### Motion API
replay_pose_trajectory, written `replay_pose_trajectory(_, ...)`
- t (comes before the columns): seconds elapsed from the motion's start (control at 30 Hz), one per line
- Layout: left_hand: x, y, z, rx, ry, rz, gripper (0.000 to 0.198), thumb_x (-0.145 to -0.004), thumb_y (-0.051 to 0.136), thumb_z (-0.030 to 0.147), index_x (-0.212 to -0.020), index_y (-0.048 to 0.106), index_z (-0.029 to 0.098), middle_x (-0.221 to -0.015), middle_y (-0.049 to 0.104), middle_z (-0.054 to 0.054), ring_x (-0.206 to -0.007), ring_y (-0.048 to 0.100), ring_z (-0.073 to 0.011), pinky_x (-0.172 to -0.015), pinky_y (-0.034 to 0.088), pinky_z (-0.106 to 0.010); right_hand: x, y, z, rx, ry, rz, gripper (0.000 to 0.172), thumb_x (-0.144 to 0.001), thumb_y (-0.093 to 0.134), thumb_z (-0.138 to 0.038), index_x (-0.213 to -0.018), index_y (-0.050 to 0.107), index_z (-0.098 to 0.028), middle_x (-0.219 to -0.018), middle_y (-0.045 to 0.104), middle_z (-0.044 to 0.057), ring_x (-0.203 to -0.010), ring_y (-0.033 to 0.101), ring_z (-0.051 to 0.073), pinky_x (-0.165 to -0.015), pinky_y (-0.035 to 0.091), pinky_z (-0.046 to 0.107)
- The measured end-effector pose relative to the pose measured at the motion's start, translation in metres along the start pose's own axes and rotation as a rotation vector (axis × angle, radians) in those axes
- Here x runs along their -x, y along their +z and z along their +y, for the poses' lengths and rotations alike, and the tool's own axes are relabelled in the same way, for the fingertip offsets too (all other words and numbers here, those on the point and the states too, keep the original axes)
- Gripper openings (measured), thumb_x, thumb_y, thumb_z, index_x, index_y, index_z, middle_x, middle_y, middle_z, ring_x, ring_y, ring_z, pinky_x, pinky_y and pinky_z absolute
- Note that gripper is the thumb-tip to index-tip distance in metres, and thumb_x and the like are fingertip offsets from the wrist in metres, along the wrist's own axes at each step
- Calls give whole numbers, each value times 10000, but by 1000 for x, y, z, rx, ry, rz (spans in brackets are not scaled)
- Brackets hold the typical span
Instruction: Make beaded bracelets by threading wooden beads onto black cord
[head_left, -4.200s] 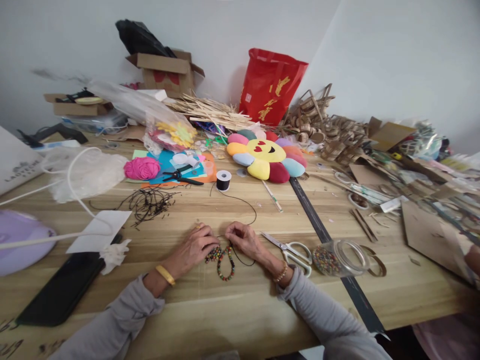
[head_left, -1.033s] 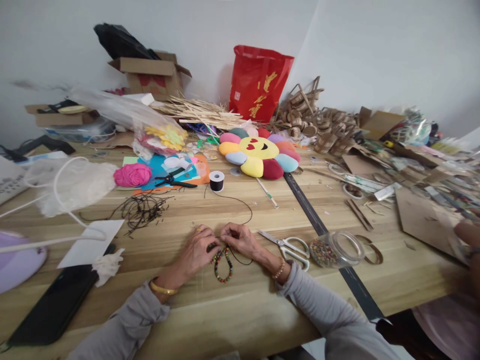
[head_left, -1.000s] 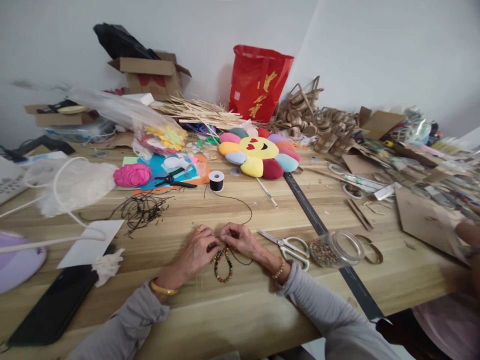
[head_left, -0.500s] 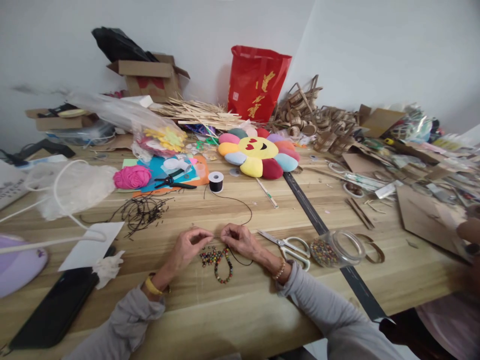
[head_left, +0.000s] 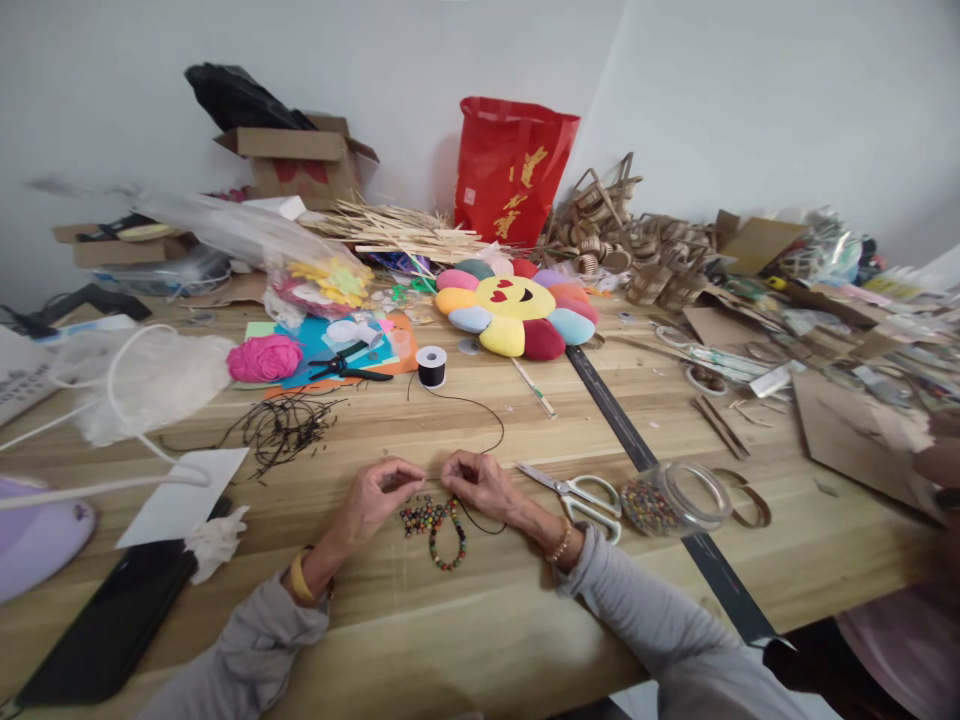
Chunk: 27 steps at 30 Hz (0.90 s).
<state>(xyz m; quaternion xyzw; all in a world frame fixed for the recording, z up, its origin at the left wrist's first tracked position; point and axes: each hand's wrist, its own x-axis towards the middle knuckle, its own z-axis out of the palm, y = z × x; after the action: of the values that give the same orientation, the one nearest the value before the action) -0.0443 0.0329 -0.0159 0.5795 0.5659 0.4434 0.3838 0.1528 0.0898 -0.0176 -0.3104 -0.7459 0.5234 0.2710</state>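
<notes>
Strung so far: a beaded loop (head_left: 448,567), on the tabletop (head_left: 390,640) just beside the right hand (head_left: 480,483). Unstrung as yet: loose beads (head_left: 421,518) next to the loop. Pinching black cord (head_left: 502,430) between right fingers, and apparently another stretch between pressed-together fingers of the left hand (head_left: 377,500). Not visibly knotted or cut; leading to the spool (head_left: 431,368), with scissors (head_left: 565,487) nearby

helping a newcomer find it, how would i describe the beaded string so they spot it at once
On the pale wooden table, find the multicoloured flower-shaped plush cushion with a yellow face, then, nearer the camera, the right hand. Below it in the picture lies the string of small round multicoloured beads. Unlike the loose multicoloured beads to its left, these form a teardrop loop.
</notes>
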Motion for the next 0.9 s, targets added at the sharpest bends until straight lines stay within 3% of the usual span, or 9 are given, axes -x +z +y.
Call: replay_pose_trajectory(0.9, 0, 5, 5, 37, -21, -52, 120, -687, 692, 252, -724, 697, 138, -714, 708, -51, -685, 645, -171, -676, 506, -261, -1, 1, -6, -5, -21, -28, 115, -808, 588, -237, -781, 628, -132, -669, 577, -13, -601, 471, 93, -563, 365, 199)
